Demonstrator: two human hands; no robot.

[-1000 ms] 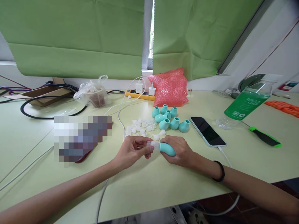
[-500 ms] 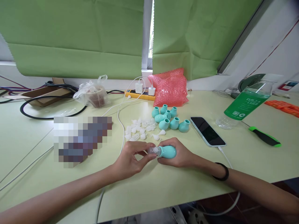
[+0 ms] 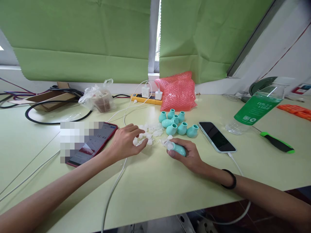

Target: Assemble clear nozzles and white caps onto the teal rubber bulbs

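My right hand (image 3: 190, 155) is wrapped round a teal squeeze bulb (image 3: 179, 149), with a clear plastic tip (image 3: 166, 142) fitted on its neck, pointing left and slightly up. Above the pile of small translucent white plastic parts (image 3: 155, 129), my left hand (image 3: 127, 141) is stretched out, thumb and forefinger apart, with nothing visible between them. Its fingertips are close to the nearest pieces; whether they touch cannot be made out. Behind the pile, several more teal bulbs (image 3: 182, 128) are grouped, most upright with open necks and one lying on its side.
Left of the pile lies a red-edged phone (image 3: 98, 142), partly blurred out; a charging phone (image 3: 217, 137) is at right. Farther right are a green-labelled bottle (image 3: 257, 106) and a screwdriver (image 3: 277, 142). Pink bubble wrap (image 3: 178, 94) and a power strip (image 3: 145, 99) sit behind. A white cable (image 3: 116, 184) crosses the table.
My left hand has let go of the clear tip and moved left and up to the white parts. My right hand has turned the bulb slightly, still holding it.
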